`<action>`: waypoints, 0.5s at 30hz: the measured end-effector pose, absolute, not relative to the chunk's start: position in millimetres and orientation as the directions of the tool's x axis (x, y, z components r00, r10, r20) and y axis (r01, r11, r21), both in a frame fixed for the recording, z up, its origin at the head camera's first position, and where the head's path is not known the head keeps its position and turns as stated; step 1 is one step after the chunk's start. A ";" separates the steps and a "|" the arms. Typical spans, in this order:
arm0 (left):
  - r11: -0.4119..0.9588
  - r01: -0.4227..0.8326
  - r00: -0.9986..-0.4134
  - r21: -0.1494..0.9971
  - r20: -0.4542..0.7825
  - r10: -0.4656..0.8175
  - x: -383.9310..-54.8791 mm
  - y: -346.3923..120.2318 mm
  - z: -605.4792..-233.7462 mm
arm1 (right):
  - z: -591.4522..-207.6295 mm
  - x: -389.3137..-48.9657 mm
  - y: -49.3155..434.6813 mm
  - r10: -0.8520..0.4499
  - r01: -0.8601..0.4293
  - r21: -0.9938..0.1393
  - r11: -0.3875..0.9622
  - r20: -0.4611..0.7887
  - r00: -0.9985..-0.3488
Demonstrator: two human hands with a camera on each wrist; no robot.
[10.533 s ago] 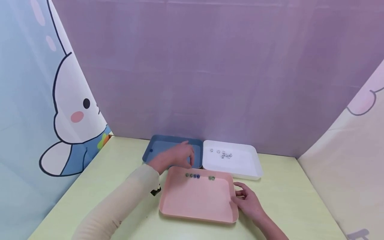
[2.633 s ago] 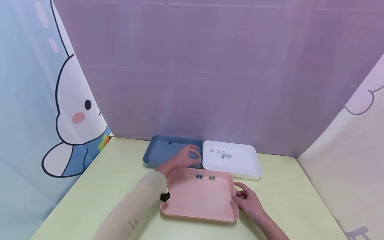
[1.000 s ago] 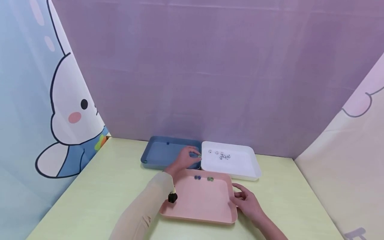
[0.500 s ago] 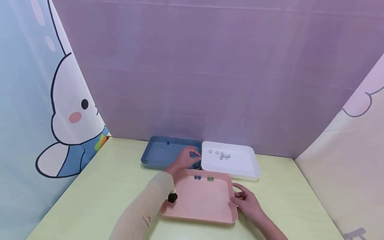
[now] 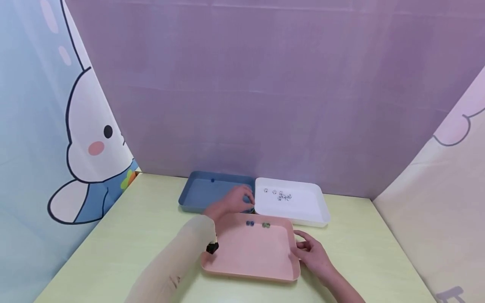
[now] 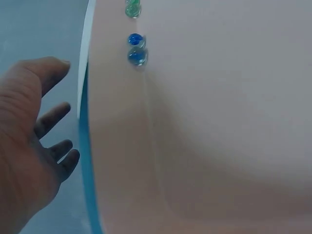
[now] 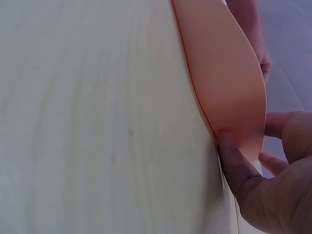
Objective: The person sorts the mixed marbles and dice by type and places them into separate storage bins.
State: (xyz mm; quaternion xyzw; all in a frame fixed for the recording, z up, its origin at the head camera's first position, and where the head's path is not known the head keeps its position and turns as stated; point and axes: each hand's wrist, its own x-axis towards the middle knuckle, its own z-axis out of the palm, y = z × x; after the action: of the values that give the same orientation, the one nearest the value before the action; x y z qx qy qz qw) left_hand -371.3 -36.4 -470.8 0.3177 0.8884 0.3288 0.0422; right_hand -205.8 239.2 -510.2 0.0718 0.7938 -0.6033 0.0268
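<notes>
My left hand is over the front right corner of the blue tray. In the left wrist view its thumb and fingers stand apart, with nothing visible between them. The right hand grips the right side of the pink tray; the right wrist view shows its thumb against the outer wall and fingers at the rim. Inside the pink tray, along its far side, sit two blue glass marbles and a pair of green ones. One dark blue marble lies at the back of the blue tray.
A white tray stands right of the blue one, holding several small white pieces with black marks. The pink tray sits in front of both on the pale yellow table. A purple cloth hangs behind.
Two green marbles have left the pink tray's row. My left hand held a green marble over the blue tray, let it go, and now sits slightly lower. The right hand stays put.
</notes>
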 end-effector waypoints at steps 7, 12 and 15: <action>0.639 0.658 -0.720 0.399 0.083 0.689 -364.0 -41.9 -459.3 | -509.3 -205.3 239.3 0.076 0.145 -0.958 0.249 -0.130 -0.989; 0.676 0.686 -0.703 0.268 0.007 0.711 -351.6 -41.8 -450.3 | -507.2 -204.7 239.4 0.073 0.145 -0.958 0.247 -0.130 -0.989; 0.685 0.696 -0.699 0.217 -0.015 0.715 -346.1 -39.3 -449.3 | -506.5 -205.1 239.3 0.074 0.144 -0.955 0.258 -0.130 -0.989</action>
State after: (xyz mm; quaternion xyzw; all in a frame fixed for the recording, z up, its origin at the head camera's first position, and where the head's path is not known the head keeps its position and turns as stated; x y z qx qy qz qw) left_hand -346.1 -39.3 -449.3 0.3849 0.9164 0.0976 0.0494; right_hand -205.1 239.3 -506.5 0.0689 0.7926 -0.6051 0.0291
